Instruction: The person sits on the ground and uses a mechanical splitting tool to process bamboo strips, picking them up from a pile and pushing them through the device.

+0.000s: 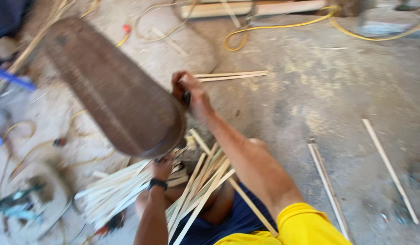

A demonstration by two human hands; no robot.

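My right hand is closed around the dark handle of a broad, rusty brown blade, which slants from the upper left down toward my lap. Just under the blade's lower end is my left hand, with a black watch on its wrist. Its fingers are curled among pale bamboo strips, though motion blur hides the exact grip. More strips fan across my lap and dark blue shorts. The yellow sleeve is on my right arm.
Loose bamboo slats lie on the concrete floor: one pair beyond my right hand, others to the right. A yellow cord loops along the far side. At the left sit tangled cords and blurred tools.
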